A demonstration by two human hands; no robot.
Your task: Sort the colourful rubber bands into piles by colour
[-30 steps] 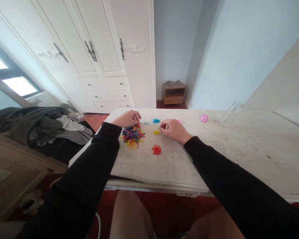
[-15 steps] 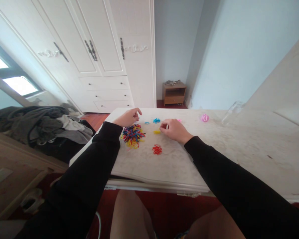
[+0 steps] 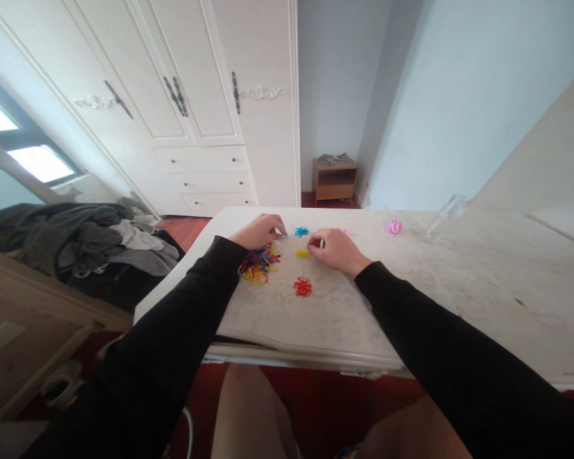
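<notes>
Small coloured rubber bands lie sorted on the white tabletop. My left hand (image 3: 264,231) reaches over the mixed pile of bands (image 3: 259,264), its fingertips pinched at a single blue rubber band (image 3: 284,236), mostly covered by the fingers. Beyond the yellow bands (image 3: 301,254) is a small blue heap (image 3: 301,231). My right hand (image 3: 333,248) rests at the right side of the yellow bands with thumb and forefinger together; whatever is between them is too small to tell. Closer to me sits a red heap (image 3: 303,287). Pink bands (image 3: 345,232) show partly behind my right hand.
A pink bundle (image 3: 395,227) and a clear glass (image 3: 447,217) lying tilted are at the table's far side. The table's front edge (image 3: 306,357) is above my knees. Clothes (image 3: 76,242) are heaped to the left, and a white wardrobe (image 3: 196,115) stands behind.
My left hand has moved right and slightly toward me, from above the mixed pile to the lone blue band, and its fingers have closed there. My right hand has stayed put.
</notes>
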